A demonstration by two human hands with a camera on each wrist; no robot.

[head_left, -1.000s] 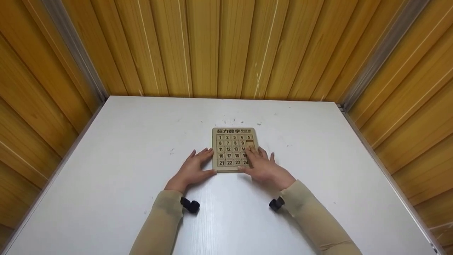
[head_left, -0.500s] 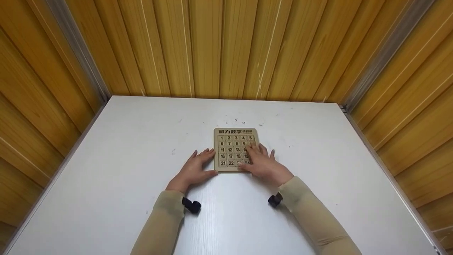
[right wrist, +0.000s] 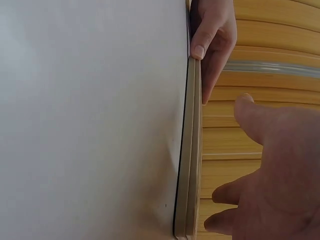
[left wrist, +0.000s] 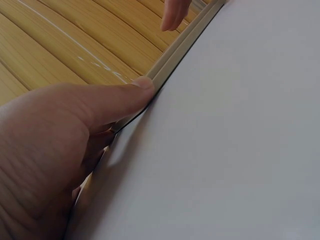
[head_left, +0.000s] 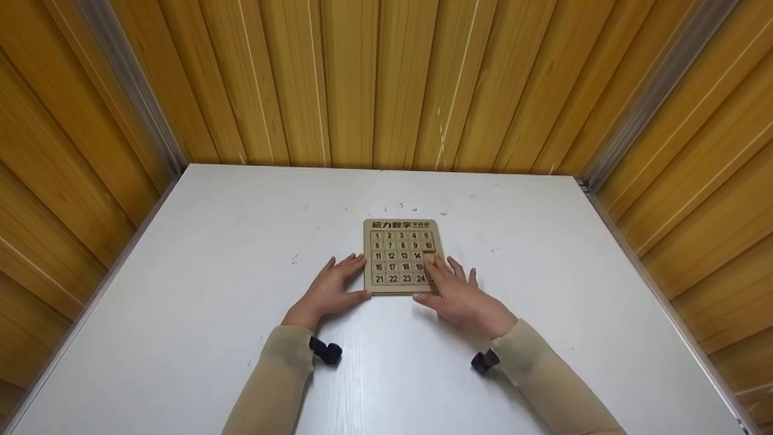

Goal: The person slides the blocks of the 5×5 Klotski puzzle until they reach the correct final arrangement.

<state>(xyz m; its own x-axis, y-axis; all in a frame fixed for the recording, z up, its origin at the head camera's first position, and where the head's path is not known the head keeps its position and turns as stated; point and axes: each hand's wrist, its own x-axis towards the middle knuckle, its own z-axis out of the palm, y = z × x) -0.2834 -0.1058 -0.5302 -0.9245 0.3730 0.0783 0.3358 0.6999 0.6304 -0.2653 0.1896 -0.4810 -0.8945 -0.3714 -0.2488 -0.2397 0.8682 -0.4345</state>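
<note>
A wooden number sliding puzzle (head_left: 397, 256) lies flat on the white table in the head view, its tiles in numbered rows. Beneath tile 10 (head_left: 428, 245), at the right, is a gap, partly covered by fingers. My left hand (head_left: 326, 292) holds the near left corner, thumb on the front edge and fingers along the left side. The right hand (head_left: 462, 298) reaches over the right side with straight fingers, fingertips at the gap, hiding the tiles below. In the right wrist view its thumb stands apart from the puzzle edge (right wrist: 189, 145).
The white table (head_left: 266, 229) has small dark marks behind the puzzle. Ribbed wood-look walls (head_left: 374, 84) rise at the back and both sides. Small black cameras are worn at the left wrist (head_left: 327, 351) and right wrist (head_left: 485, 361).
Tile 10 has moved up into the gap under tile 5, leaving the gap one row lower. My right hand went slightly forward, then back and right. The left hand stays put.
</note>
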